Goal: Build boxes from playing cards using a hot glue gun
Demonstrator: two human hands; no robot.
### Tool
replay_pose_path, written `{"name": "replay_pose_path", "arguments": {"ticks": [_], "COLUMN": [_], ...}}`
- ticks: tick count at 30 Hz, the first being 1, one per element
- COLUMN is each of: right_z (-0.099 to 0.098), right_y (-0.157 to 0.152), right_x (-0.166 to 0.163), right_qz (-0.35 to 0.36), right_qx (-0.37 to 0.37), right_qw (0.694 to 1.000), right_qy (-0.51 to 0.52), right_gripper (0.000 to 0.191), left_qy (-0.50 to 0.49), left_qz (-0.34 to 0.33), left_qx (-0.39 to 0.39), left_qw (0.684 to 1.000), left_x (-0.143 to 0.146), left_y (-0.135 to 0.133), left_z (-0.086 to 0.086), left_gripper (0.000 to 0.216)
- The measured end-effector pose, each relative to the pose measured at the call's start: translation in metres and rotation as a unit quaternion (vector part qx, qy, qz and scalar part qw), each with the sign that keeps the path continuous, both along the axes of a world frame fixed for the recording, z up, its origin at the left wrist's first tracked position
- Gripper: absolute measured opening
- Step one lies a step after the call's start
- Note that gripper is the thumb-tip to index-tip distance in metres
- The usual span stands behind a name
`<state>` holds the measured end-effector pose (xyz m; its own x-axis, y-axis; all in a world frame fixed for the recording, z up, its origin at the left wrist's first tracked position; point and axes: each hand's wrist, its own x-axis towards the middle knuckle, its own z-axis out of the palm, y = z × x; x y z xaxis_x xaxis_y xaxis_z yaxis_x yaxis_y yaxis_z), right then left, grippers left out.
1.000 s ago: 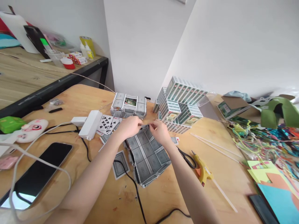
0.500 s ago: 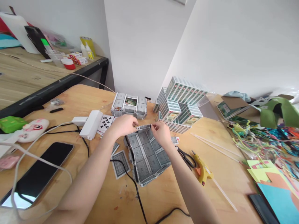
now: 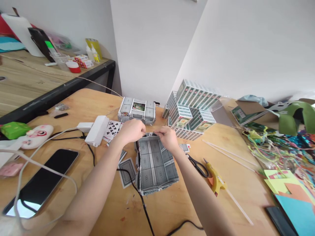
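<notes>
A flat panel of grey-backed playing cards joined together lies on the wooden table in front of me. My left hand and my right hand both pinch its far edge, fingers closed, almost touching each other. Loose cards lie just left of the panel, and face-up club cards sit beyond my left hand. A smaller block of glued cards stands behind my hands.
A stack of card boxes rises at the back right. Scissors and a yellow glue gun lie right of the panel, with glue sticks beyond. A phone, white charger and black cable sit left and front. Coloured paper fills the right.
The card panel has turned and squared up toward me, its far edge pulled slightly nearer. Both hands stayed pinched on that edge and moved closer together.
</notes>
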<state>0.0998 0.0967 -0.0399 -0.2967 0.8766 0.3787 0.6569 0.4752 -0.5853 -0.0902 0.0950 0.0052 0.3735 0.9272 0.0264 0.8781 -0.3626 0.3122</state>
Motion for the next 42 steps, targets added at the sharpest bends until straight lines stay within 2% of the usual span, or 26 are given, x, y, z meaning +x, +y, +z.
{"name": "replay_pose_path", "arguments": {"ticks": [13, 19, 22, 25, 31, 33, 37, 42], "right_z": [-0.001, 0.001, 0.001, 0.002, 0.003, 0.001, -0.003, 0.002], "right_y": [-0.001, -0.003, -0.003, -0.004, -0.009, -0.014, -0.026, -0.033], "right_x": [-0.006, -0.004, -0.005, -0.007, 0.004, 0.012, 0.019, 0.011], "right_qz": [0.007, -0.007, -0.034, -0.053, -0.046, -0.08, -0.18, -0.206], "right_qx": [0.012, 0.003, -0.023, -0.066, -0.117, -0.127, -0.131, -0.117], "right_qw": [0.999, 1.0, 0.999, 0.995, 0.985, 0.979, 0.965, 0.969], "right_qy": [-0.04, -0.019, 0.01, 0.049, 0.114, 0.139, 0.136, 0.074], "right_gripper": [0.024, 0.02, 0.019, 0.028, 0.04, 0.04, 0.026, 0.022], "left_qy": [-0.012, -0.083, -0.162, -0.222, -0.23, -0.229, -0.233, -0.24], "left_qz": [-0.012, -0.027, -0.017, 0.007, -0.019, -0.028, -0.038, -0.041], "left_qx": [0.026, 0.023, 0.005, -0.021, -0.014, -0.013, -0.001, -0.001], "left_qw": [1.0, 0.996, 0.987, 0.975, 0.973, 0.973, 0.972, 0.97], "left_x": [0.009, 0.018, 0.018, 0.017, 0.017, 0.017, 0.018, 0.018], "left_y": [0.0, 0.002, 0.005, 0.007, 0.008, 0.007, 0.007, 0.007], "left_z": [-0.007, -0.015, -0.024, -0.033, -0.039, -0.04, -0.041, -0.042], "left_gripper": [0.021, 0.023, 0.019, 0.014, 0.012, 0.013, 0.013, 0.013]}}
